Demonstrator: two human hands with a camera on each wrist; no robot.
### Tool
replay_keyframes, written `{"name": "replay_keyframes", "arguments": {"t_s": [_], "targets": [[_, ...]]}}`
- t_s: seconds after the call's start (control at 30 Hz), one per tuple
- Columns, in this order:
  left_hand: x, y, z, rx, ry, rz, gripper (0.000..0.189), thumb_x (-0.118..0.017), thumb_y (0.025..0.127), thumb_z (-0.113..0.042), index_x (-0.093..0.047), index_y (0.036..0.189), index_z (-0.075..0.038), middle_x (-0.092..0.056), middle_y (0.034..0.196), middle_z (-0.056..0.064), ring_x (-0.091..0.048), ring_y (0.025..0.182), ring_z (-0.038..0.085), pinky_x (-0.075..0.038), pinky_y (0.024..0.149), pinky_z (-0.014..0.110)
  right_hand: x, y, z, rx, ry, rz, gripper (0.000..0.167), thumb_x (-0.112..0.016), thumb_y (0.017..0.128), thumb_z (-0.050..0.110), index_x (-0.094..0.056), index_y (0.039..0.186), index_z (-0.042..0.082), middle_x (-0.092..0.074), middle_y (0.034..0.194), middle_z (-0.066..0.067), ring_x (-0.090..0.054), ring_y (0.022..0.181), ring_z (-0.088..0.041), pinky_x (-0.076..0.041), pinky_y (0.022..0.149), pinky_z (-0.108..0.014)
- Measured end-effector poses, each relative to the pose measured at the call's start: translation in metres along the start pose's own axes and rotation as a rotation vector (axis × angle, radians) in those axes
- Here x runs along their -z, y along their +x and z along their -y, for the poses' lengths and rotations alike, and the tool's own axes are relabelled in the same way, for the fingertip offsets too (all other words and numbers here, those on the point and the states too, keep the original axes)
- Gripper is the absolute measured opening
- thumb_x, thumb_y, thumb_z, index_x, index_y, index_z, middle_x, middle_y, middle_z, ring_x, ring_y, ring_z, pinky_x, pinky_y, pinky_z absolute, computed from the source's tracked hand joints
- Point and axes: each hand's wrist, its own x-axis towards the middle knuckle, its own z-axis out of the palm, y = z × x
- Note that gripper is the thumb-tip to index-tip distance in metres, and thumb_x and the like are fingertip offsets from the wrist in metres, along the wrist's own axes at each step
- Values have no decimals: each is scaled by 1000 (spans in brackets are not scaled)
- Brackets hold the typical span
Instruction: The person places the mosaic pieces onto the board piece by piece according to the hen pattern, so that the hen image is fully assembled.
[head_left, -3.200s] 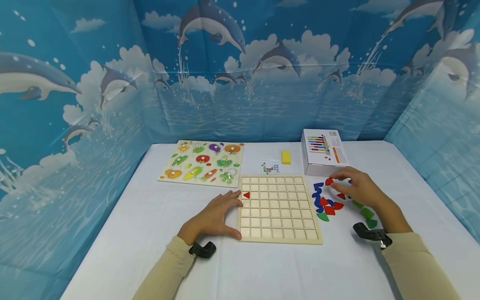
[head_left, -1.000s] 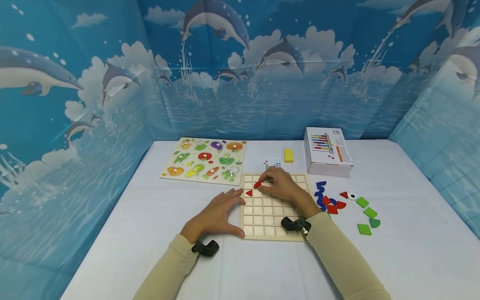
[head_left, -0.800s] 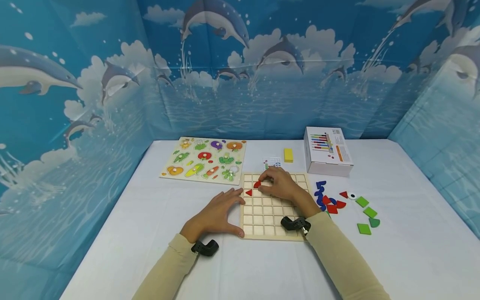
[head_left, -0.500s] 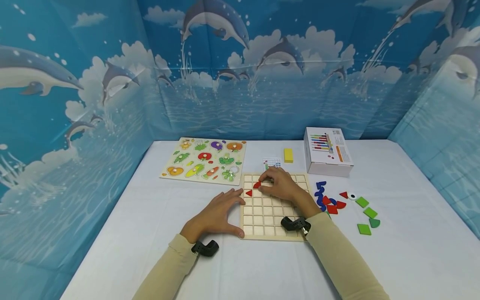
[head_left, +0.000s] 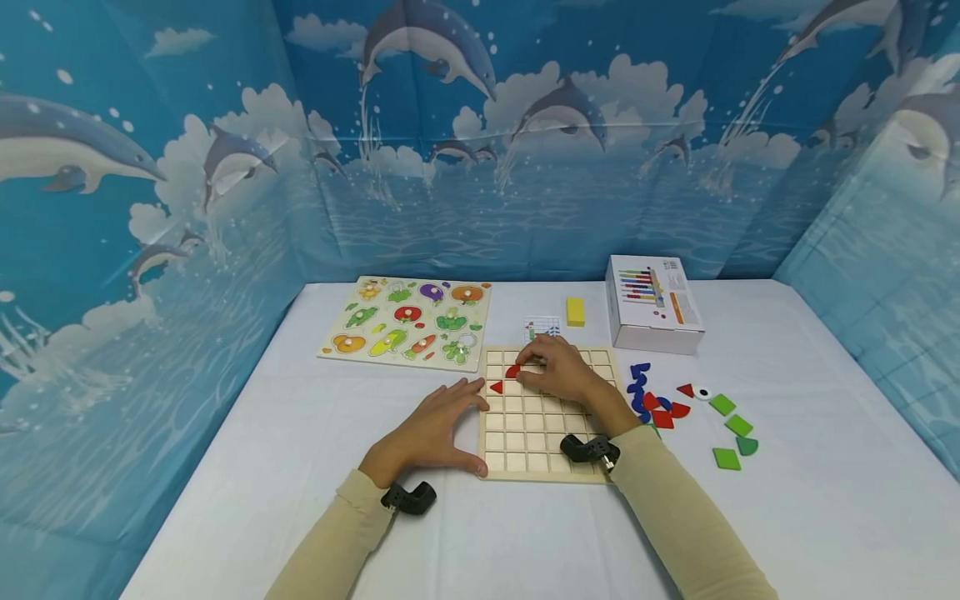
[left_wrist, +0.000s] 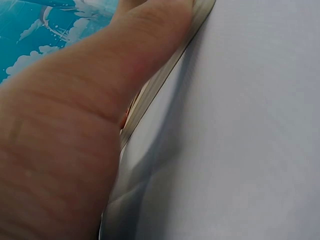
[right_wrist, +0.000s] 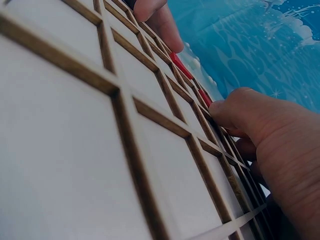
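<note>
A wooden grid board (head_left: 515, 421) lies flat on the white table. My left hand (head_left: 429, 429) rests along its left side, fingers spread, thumb at the near left corner and fingertips by the upper left edge. Over the board's upper part, my right hand (head_left: 561, 371) pinches a red rounded wooden piece (head_left: 513, 372) between thumb and fingers, at a cell in the second row. A red triangle piece (head_left: 497, 387) sits in the left column, one row nearer. In the right wrist view the thumb touches the red rounded piece (right_wrist: 204, 97) at the grid bars.
Loose blue pieces (head_left: 638, 392), red pieces (head_left: 663, 419) and green pieces (head_left: 727, 458) lie right of the board. Behind it are a pattern card (head_left: 542, 325), a yellow block (head_left: 575, 312) and a white box (head_left: 656, 333). A vegetable puzzle (head_left: 405, 321) lies back left.
Since the oldest frame my right hand has carried the red rounded piece left, from the loose pieces to the board. Over the last second, both hands have stayed in place.
</note>
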Motion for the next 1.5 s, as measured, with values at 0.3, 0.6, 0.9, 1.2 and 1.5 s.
{"name": "replay_keyframes", "arguments": {"t_s": [0.3, 0.6, 0.9, 1.2, 1.5], "targets": [[2, -2, 0, 9, -8, 5, 90, -78, 64, -79, -52, 134, -27, -21, 167, -5, -12, 153, 20, -8, 122, 41, 0, 1, 3, 12, -16, 1, 21, -82, 86, 20, -73, 104, 14, -62, 102, -1, -54, 100, -26, -41, 86, -51], [2, -2, 0, 7, -12, 0, 90, -77, 64, -79, -52, 134, -28, -22, 166, -5, -13, 153, 20, -9, 122, 41, -1, 2, -1, 23, -23, -14, 21, -83, 85, 20, -73, 102, 15, -62, 101, 1, -53, 96, -22, -42, 82, -47], [1, -2, 0, 1, -20, -5, 91, -78, 64, -79, -52, 134, -27, -23, 166, -3, -13, 153, 21, -10, 122, 43, 10, -2, -1, -13, 90, 74, 28, -78, 90, 18, -69, 115, 9, -64, 117, -5, -52, 124, -34, -38, 107, -55], [1, -4, 0, 8, -17, -2, 92, -76, 64, -80, -52, 134, -27, -22, 167, -4, -12, 153, 20, -9, 122, 42, 51, -23, -8, 6, 194, 105, 28, -70, 97, 13, -65, 122, 1, -61, 120, -15, -58, 115, -34, -49, 97, -55], [-1, -1, -1, -1, -17, -8, 91, -78, 63, -79, -52, 133, -27, -22, 166, -5, -13, 153, 20, -9, 122, 43, 106, -63, -21, -146, 14, 141, 27, -70, 97, 15, -67, 123, 5, -65, 117, -8, -59, 110, -29, -47, 96, -58]]}}
